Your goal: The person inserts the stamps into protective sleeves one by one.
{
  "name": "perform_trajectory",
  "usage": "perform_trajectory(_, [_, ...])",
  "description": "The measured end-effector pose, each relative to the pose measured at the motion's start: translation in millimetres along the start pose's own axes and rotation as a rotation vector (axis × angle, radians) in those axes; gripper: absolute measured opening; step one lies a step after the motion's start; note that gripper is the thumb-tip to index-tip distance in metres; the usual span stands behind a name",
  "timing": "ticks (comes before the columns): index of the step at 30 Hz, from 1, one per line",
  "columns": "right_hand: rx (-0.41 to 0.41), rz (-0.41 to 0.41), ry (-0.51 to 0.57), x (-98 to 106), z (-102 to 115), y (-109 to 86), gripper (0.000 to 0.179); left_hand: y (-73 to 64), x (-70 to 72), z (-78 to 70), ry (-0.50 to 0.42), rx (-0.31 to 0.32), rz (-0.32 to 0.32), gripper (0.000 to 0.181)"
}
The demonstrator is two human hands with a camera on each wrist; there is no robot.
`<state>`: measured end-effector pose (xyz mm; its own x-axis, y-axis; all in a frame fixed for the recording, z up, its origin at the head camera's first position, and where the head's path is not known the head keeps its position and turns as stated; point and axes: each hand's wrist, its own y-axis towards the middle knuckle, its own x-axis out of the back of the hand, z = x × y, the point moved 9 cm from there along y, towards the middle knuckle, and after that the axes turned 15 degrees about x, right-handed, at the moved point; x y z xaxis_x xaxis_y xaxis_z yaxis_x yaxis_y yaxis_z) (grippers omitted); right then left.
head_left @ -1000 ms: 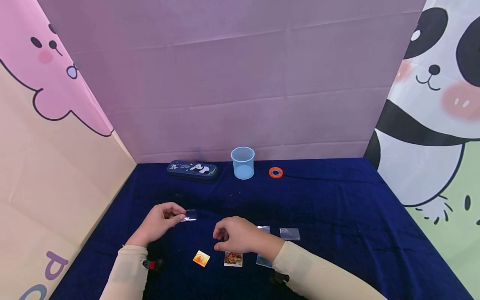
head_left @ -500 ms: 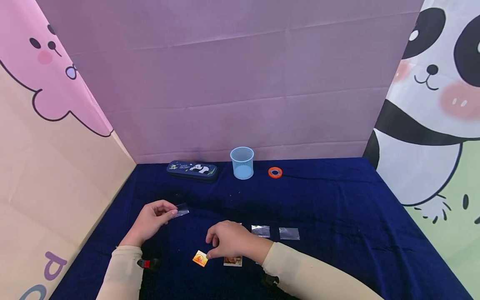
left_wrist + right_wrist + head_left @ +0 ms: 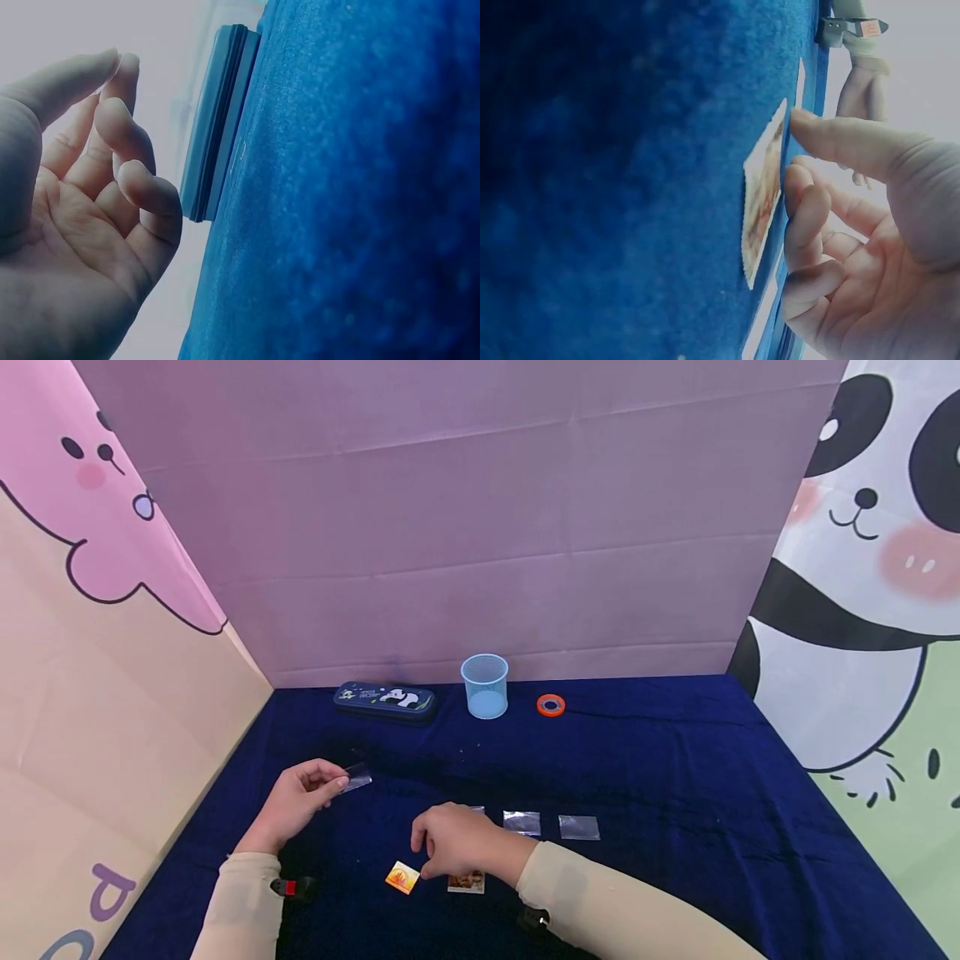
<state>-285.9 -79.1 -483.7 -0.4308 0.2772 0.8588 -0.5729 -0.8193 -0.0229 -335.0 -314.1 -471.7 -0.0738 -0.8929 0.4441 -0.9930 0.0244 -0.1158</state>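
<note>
Mauve backdrop (image 3: 480, 527) behind, faint horizontal creases; pink cartoon panel (image 3: 97, 535) on the left side, panda panel (image 3: 847, 568) on the right. Table under dark blue cloth (image 3: 675, 760), slightly rumpled.

Along the back edge, left to right: dark pencil case (image 3: 385, 700) with panda print, light blue mesh cup (image 3: 485, 689) standing upright, orange ring-shaped roll (image 3: 551, 697) lying flat. The three stand apart.

Left hand (image 3: 296, 802) raised left of centre: thumb and forefinger pinch one end of a small clear film piece (image 3: 360, 777), its free end pointing right. In the left wrist view the other fingers curl loosely; the film is hard to make out there.

Right hand (image 3: 459, 839) near the middle: fingers loosely bent, thumb tip apart from them, nothing seen between. Thumb tip just beside the right corner of an orange-yellow card (image 3: 402, 877); contact cannot be told. Brown picture card (image 3: 467, 883) lies on the cloth, partly covered by this hand.

Beyond the right forearm, two clear rectangles (image 3: 522, 822) lie flat, side by side with a gap.
</note>
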Motion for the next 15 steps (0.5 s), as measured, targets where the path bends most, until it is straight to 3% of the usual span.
perform_trajectory(4, [0.003,-0.002,0.005,0.6,2.4,0.7,0.020,-1.4,0.3,-0.7,-0.014,-0.002,0.008,0.020])
perform_trajectory(10, [0.005,0.029,-0.060,-1.3,11.2,5.1,0.037,-1.3,-0.3,-0.8,-0.014,0.004,0.008,0.020])
perform_trajectory(15, [-0.012,0.045,-0.081,-1.5,12.0,8.7,0.035,0.5,-1.4,0.9,-0.003,0.002,0.003,0.020])
